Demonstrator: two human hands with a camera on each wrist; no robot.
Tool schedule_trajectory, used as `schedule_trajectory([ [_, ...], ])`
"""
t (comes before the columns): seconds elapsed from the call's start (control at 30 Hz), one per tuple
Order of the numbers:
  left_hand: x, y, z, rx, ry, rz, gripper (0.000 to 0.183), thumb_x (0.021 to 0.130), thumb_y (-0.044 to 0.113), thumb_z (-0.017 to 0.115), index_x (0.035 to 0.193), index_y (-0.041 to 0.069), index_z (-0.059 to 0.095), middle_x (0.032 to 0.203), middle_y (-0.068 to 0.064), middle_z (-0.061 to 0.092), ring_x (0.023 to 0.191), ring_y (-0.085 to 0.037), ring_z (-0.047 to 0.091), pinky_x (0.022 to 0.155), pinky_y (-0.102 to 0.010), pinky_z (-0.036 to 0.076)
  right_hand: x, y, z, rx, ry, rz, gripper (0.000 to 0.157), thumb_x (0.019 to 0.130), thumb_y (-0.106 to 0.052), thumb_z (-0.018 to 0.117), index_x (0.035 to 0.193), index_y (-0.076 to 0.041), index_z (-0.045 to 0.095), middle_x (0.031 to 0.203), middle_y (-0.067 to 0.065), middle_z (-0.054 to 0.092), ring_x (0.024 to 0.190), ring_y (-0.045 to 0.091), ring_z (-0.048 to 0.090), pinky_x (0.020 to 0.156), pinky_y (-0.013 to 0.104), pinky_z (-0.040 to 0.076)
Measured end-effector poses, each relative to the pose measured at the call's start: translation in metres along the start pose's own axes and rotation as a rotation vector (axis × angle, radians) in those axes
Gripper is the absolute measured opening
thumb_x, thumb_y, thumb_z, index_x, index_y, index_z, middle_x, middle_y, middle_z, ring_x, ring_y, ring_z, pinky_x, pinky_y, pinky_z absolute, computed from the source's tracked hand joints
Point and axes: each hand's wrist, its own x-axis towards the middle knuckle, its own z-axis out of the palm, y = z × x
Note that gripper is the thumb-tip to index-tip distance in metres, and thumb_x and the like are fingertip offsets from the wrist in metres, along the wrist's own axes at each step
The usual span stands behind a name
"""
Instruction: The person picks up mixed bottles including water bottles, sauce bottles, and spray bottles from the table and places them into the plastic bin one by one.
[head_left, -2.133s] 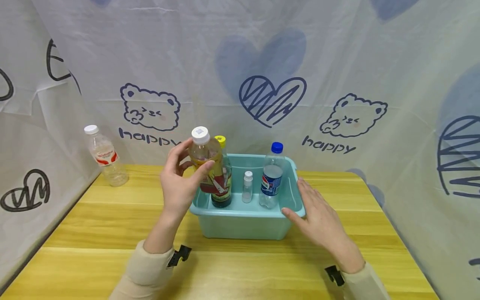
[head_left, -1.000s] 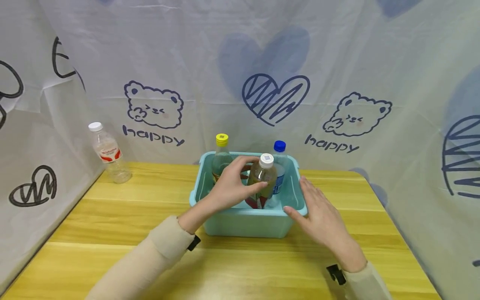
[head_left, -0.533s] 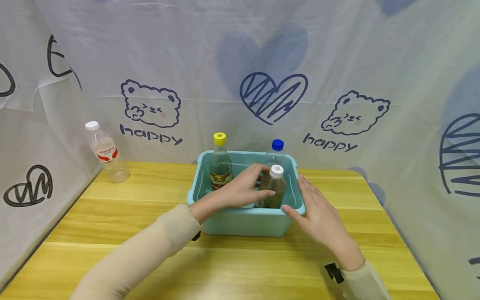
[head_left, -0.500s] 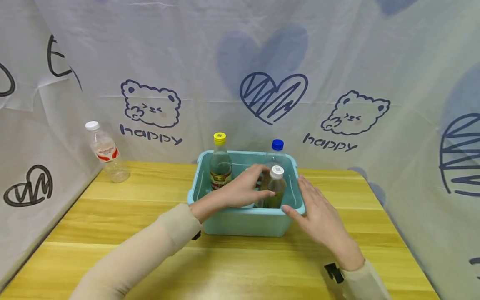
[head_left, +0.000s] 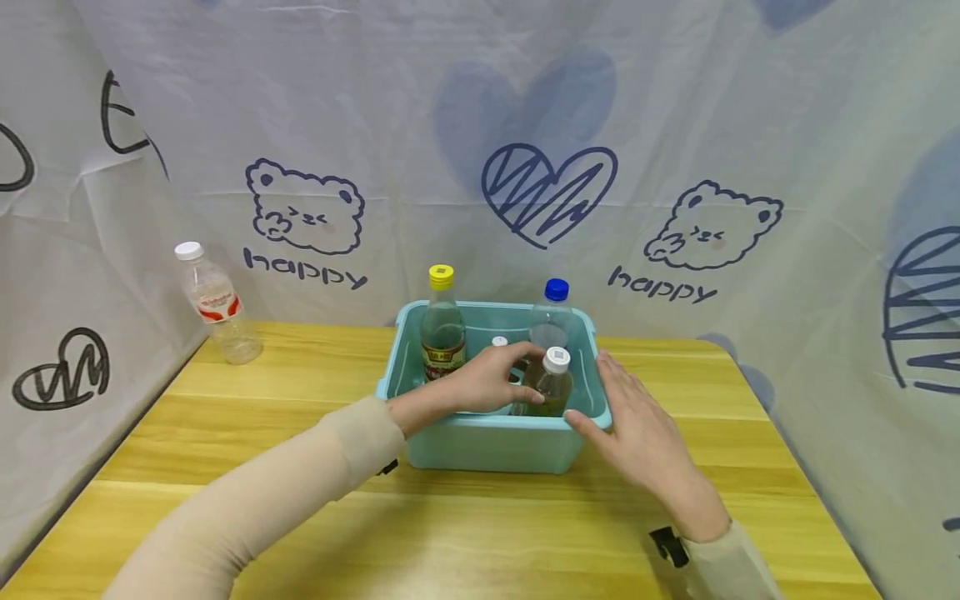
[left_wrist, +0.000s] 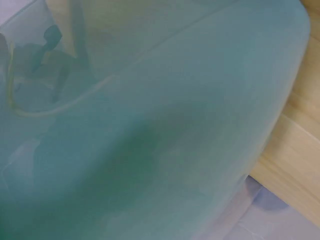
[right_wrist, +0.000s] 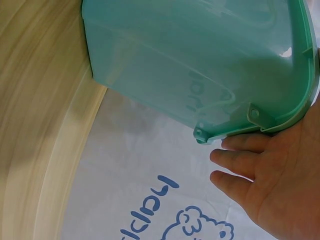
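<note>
In the head view, a teal plastic bin (head_left: pixel 487 446) stands on the table. Inside its right front part is a bottle with a white cap (head_left: pixel 557 360), held at its left side by the thumb and fingers of my left hand (head_left: pixel 487 379). The bottle's lower part is hidden behind the front wall. My right hand (head_left: pixel 645 433) lies along the bin's right front corner, thumb at the front rim. In the right wrist view its fairly straight fingers (right_wrist: pixel 235 162) touch the rim from outside. Only the bin wall (left_wrist: pixel 175 125) fills most of the left wrist view.
Also in the bin stand a yellow-capped bottle (head_left: pixel 442 333) on the left, a small white-capped bottle (head_left: pixel 499 342) mostly hidden by my left hand, and a blue-capped bottle (head_left: pixel 551 325) behind. A clear bottle (head_left: pixel 221 312) stands at the table's (head_left: pixel 480 533) far left corner.
My left hand has carried the white-capped bottle from above the bin's left side to the right and lowered it into the right front part. The right hand has stayed at the corner.
</note>
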Motion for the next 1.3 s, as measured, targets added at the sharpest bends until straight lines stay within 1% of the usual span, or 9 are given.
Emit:
schedule_trajectory([
  [0.13,0.001,-0.001,0.001,-0.015,-0.003,-0.003,0.060,0.095,0.013,0.078,0.148,0.003,0.051,0.141,-0.011,0.061,0.130,-0.029,0.060,0.104,-0.038,0.055,0.000,0.001,0.000,0.001,0.002,0.003,0.095,0.103,-0.062,0.051,0.164,0.002,0.018,0.170,0.021,0.022,0.154,0.042,0.027,0.124,0.058,0.026],
  [0.3,0.002,-0.003,0.001,-0.024,-0.004,0.015,0.061,0.092,0.011,0.081,0.146,0.003,0.054,0.141,-0.012,0.061,0.131,-0.031,0.060,0.104,-0.037,0.055,0.000,0.001,0.000,0.005,0.007,0.004,0.095,0.103,-0.062,0.052,0.164,0.002,0.019,0.170,0.021,0.023,0.154,0.041,0.028,0.124,0.057,0.026],
  [0.47,0.001,-0.002,0.000,-0.008,-0.001,0.024,0.063,0.091,0.012,0.082,0.147,0.002,0.053,0.144,-0.012,0.060,0.131,-0.030,0.060,0.105,-0.041,0.055,0.001,0.001,0.000,0.006,0.008,0.002,0.095,0.103,-0.062,0.052,0.164,0.003,0.019,0.169,0.021,0.023,0.154,0.041,0.028,0.124,0.058,0.027],
  [0.7,0.001,-0.003,0.000,0.035,0.029,0.055,0.065,0.092,0.017,0.082,0.148,0.005,0.054,0.144,-0.011,0.059,0.128,-0.027,0.060,0.104,-0.046,0.054,0.001,0.002,0.000,-0.003,0.015,-0.005,0.093,0.103,-0.061,0.052,0.163,0.003,0.020,0.169,0.021,0.024,0.153,0.042,0.030,0.123,0.058,0.029],
  [0.9,-0.003,0.001,-0.004,0.016,0.088,0.105,0.068,0.091,0.022,0.083,0.149,0.005,0.054,0.142,-0.015,0.059,0.129,-0.033,0.058,0.105,-0.048,0.053,0.001,0.002,-0.001,0.000,0.017,-0.005,0.093,0.103,-0.060,0.052,0.164,0.002,0.019,0.169,0.022,0.024,0.153,0.042,0.030,0.123,0.058,0.029],
  [1.07,-0.006,0.003,-0.007,-0.001,0.146,0.121,0.067,0.091,0.023,0.083,0.150,0.007,0.054,0.144,-0.009,0.058,0.128,-0.029,0.058,0.106,-0.043,0.052,0.001,0.001,0.000,0.001,0.022,-0.006,0.093,0.103,-0.059,0.053,0.163,0.003,0.020,0.168,0.022,0.025,0.152,0.043,0.031,0.122,0.059,0.030],
  [1.2,-0.007,0.004,-0.010,-0.042,0.213,0.132,0.065,0.092,0.023,0.083,0.149,0.011,0.055,0.145,-0.006,0.057,0.126,-0.028,0.059,0.104,-0.042,0.054,0.001,0.001,-0.001,0.000,0.020,-0.005,0.093,0.103,-0.059,0.053,0.163,0.004,0.021,0.169,0.022,0.025,0.153,0.042,0.030,0.123,0.059,0.029],
  [1.3,-0.009,0.005,-0.013,-0.074,0.278,0.150,0.063,0.092,0.022,0.082,0.148,0.010,0.056,0.143,-0.006,0.058,0.123,-0.026,0.061,0.100,-0.042,0.056,0.001,0.001,0.000,-0.001,0.021,-0.006,0.093,0.103,-0.059,0.053,0.163,0.003,0.020,0.169,0.022,0.025,0.152,0.043,0.031,0.122,0.059,0.030],
])
